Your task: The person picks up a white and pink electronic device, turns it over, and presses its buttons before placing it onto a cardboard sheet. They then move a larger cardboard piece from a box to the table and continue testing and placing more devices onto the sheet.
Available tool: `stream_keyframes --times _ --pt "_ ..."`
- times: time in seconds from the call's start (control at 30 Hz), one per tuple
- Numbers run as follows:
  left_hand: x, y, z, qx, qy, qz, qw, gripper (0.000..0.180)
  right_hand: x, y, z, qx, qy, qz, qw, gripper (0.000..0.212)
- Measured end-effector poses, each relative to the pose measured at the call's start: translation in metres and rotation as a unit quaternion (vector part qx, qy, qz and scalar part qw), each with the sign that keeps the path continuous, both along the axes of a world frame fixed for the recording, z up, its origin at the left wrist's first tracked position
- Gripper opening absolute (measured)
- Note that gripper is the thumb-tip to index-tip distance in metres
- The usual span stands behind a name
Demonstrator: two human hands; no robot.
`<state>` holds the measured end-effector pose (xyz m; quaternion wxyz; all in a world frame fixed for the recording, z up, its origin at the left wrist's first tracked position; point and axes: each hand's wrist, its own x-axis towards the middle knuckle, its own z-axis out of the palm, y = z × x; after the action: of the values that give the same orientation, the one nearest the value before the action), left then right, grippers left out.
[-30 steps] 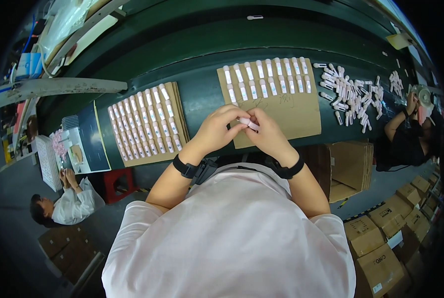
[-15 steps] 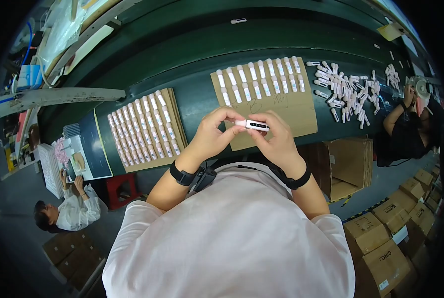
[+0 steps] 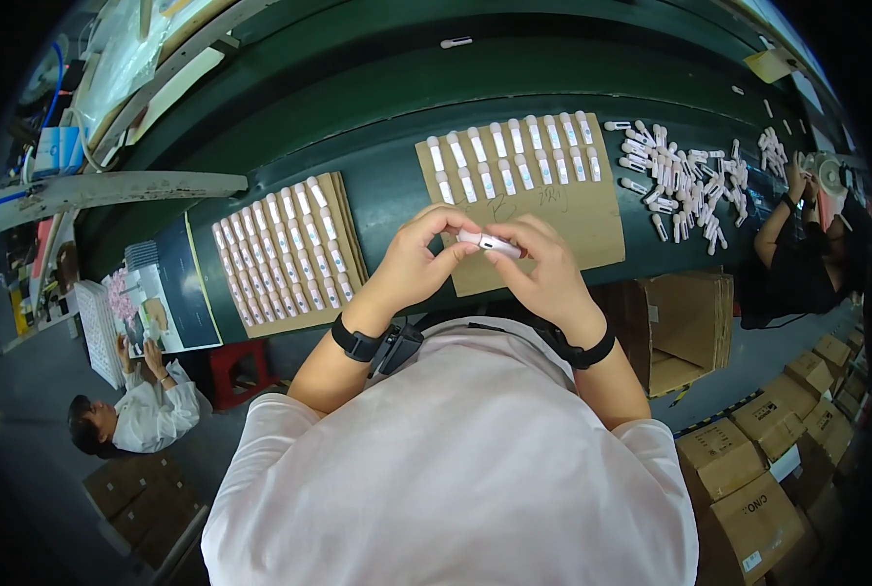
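Note:
In front of my chest, just over the near part of a cardboard sheet (image 3: 573, 234), I hold a small pink-and-white wand-shaped device (image 3: 496, 242). The fingers of my left hand (image 3: 421, 256) pinch its pale pink end. My right hand (image 3: 550, 269) grips the white body, with a small dark spot showing on the side turned upward. Two rows of similar round-headed devices (image 3: 504, 179) lie on the far part of the sheet. Wristbands are on both my wrists.
On the left, stacked cardboard (image 3: 346, 210) bears several rows of devices. A loose pile of devices (image 3: 685, 181) lies to the right. One device (image 3: 456, 43) rests on the far green surface. Co-workers sit left (image 3: 158, 415) and right (image 3: 797, 254). An open carton (image 3: 685, 332) stands below the table.
The held device has been turned in my fingers: its black strip no longer faces up, and it tilts a little more. The lone far device has shifted slightly left.

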<state>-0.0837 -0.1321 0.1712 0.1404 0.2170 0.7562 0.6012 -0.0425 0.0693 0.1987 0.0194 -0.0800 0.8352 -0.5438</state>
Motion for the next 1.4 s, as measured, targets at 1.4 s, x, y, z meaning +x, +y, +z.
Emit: stream_keyframes --times 1.4 --pt "-0.357 -0.016 -0.223 -0.31 0.18 0.237 0.903 0.025 0.02 0.038 -0.11 0.148 -0.213 -0.115 0.959 0.027"
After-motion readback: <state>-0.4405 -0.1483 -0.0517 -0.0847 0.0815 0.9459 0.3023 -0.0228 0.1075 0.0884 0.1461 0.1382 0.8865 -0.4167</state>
